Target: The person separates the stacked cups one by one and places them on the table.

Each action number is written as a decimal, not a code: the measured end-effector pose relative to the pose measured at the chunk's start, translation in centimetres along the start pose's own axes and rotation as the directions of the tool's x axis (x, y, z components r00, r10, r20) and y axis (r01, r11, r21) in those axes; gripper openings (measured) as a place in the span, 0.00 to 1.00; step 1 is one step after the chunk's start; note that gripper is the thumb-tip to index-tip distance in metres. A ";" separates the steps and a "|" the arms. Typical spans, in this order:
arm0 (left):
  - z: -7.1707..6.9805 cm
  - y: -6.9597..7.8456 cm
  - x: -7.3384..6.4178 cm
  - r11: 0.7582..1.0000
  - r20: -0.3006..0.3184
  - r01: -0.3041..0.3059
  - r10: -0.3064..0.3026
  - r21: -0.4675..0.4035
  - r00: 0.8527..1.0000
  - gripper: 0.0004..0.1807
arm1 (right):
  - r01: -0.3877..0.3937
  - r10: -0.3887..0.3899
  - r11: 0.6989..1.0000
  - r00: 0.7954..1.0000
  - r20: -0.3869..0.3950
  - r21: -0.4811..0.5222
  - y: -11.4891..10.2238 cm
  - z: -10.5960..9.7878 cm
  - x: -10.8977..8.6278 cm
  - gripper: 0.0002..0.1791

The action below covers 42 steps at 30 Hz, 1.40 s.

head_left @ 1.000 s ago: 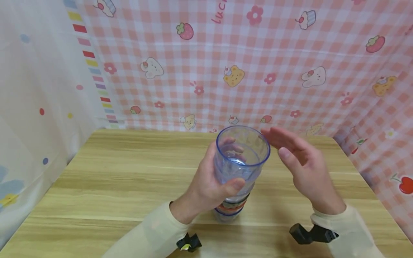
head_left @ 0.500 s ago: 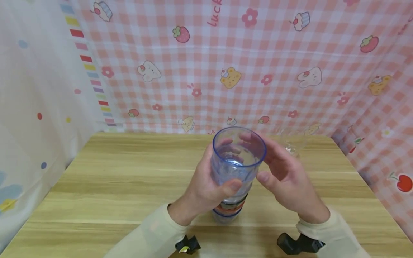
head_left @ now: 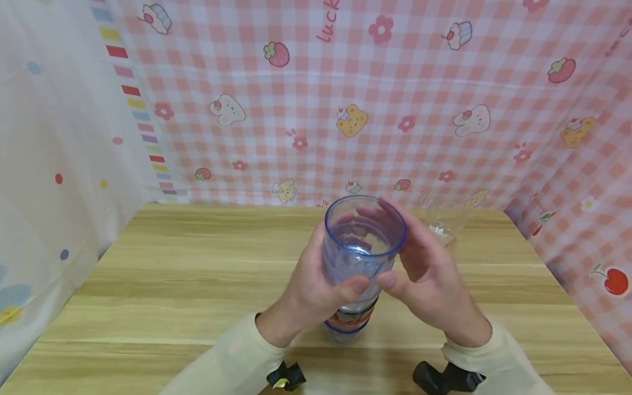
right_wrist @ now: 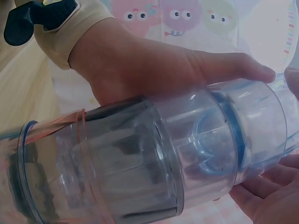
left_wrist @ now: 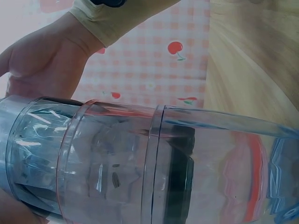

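Note:
A tall upright stack of nested clear plastic cups (head_left: 353, 293) with blue, dark and orange rims stands near the middle of the table. My left hand (head_left: 313, 282) grips its upper part from the left, thumb across the front and fingers round behind. From the other side my right hand (head_left: 432, 280) wraps the same part, and its thumb lies close to the left thumb. Fingers of both hands show through the clear walls below the top rim. In the left wrist view the nested cups (left_wrist: 107, 158) fill the foreground, with the rims one below another.
A clear transparent cup (head_left: 443, 225) stands at the back right of the wooden table (head_left: 197, 285), partly behind my right hand. A pink checked cloth (head_left: 296, 88) hangs along the back and right, and a white dotted cloth (head_left: 54, 137) on the left.
My right hand has moved left from beside the stack and closed round it. The clear cup at the back right now shows. My left hand keeps its hold.

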State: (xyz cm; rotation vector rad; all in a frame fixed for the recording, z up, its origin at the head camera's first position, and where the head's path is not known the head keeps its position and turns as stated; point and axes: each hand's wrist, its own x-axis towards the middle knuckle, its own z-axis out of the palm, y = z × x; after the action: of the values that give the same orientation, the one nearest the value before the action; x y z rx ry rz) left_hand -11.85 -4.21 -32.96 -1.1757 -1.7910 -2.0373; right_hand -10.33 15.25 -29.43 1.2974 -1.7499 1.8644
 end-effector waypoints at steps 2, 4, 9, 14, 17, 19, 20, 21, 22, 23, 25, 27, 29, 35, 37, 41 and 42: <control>0.0 0.0 0.1 1.000 0.005 -0.011 0.011 -0.003 1.000 0.51 | -0.030 0.030 1.000 1.000 -0.004 -0.008 0.0 0.0 0.0 0.45; 0.0 0.0 0.1 1.000 0.011 -0.017 0.017 -0.007 1.000 0.50 | -0.060 0.060 0.998 0.998 -0.009 -0.020 -0.1 0.0 0.0 0.45; -0.1 0.0 0.0 1.000 0.018 -0.007 0.008 -0.020 1.000 0.51 | -0.121 0.121 0.992 0.993 -0.017 -0.036 -0.3 0.0 -0.1 0.47; -0.2 0.0 0.0 1.000 0.019 -0.008 0.008 -0.024 1.000 0.51 | -0.189 0.187 0.980 0.982 -0.035 -0.067 -0.8 0.1 0.1 0.48; -0.2 0.1 0.0 1.000 0.019 -0.015 0.015 -0.023 1.000 0.51 | -0.211 0.208 0.974 0.977 -0.045 -0.083 -1.0 0.1 0.2 0.48; -0.2 0.1 0.1 1.000 0.019 -0.017 0.018 -0.024 1.000 0.50 | -0.220 0.216 0.972 0.975 -0.053 -0.086 -1.1 0.1 0.2 0.48; -0.2 0.0 0.1 0.999 0.022 -0.018 0.019 -0.027 1.000 0.50 | -0.219 0.215 0.972 0.975 -0.057 -0.087 -1.1 0.1 0.3 0.48; -0.2 0.0 0.1 0.999 0.022 -0.022 0.022 -0.029 0.999 0.50 | -0.219 0.214 0.972 0.975 -0.062 -0.086 -1.2 0.2 0.3 0.47; -0.2 0.0 0.1 0.999 0.023 -0.024 0.025 -0.029 0.999 0.50 | -0.218 0.213 0.972 0.975 -0.066 -0.083 -1.2 0.2 0.3 0.47; -0.1 0.0 0.1 0.999 0.023 -0.027 0.027 -0.028 0.999 0.50 | -0.215 0.210 0.973 0.975 -0.069 -0.078 -1.2 0.2 0.3 0.46; -0.1 0.0 0.1 0.999 0.025 -0.028 0.029 -0.032 0.999 0.51 | -0.207 0.202 0.976 0.976 -0.077 -0.071 -1.1 0.2 0.3 0.45; 0.0 0.0 0.1 0.999 0.024 -0.029 0.029 -0.031 0.999 0.51 | -0.188 0.182 0.980 0.979 -0.086 -0.061 -1.0 0.2 0.2 0.44; 0.0 0.0 0.0 0.999 0.021 -0.020 0.021 -0.025 1.000 0.52 | -0.156 0.151 0.986 0.984 -0.092 -0.052 -0.9 0.2 0.3 0.43; -0.1 0.1 -0.2 1.000 0.003 0.014 -0.014 0.001 1.000 0.53 | -0.079 0.076 0.997 0.992 -0.097 -0.027 -0.7 0.1 0.5 0.42; -0.1 0.0 -0.3 1.000 -0.005 0.019 -0.019 0.003 1.000 0.53 | -0.069 0.067 0.997 0.993 -0.098 -0.023 -0.8 0.2 0.6 0.42; -0.1 -0.1 -0.2 1.000 -0.014 0.020 -0.020 0.015 1.000 0.52 | -0.055 0.052 0.998 0.993 -0.102 -0.022 -1.0 0.2 0.8 0.42; -0.1 -0.1 -0.2 1.000 -0.014 0.021 -0.021 0.018 1.000 0.52 | -0.055 0.052 0.998 0.993 -0.105 -0.023 -1.1 0.2 0.8 0.42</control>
State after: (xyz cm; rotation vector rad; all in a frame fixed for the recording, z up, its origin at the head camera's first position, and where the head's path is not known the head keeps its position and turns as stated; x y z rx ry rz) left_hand -11.79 -4.38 -33.17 -1.1401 -1.8188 -2.0317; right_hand -9.89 15.03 -28.15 1.1335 -1.7653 1.8956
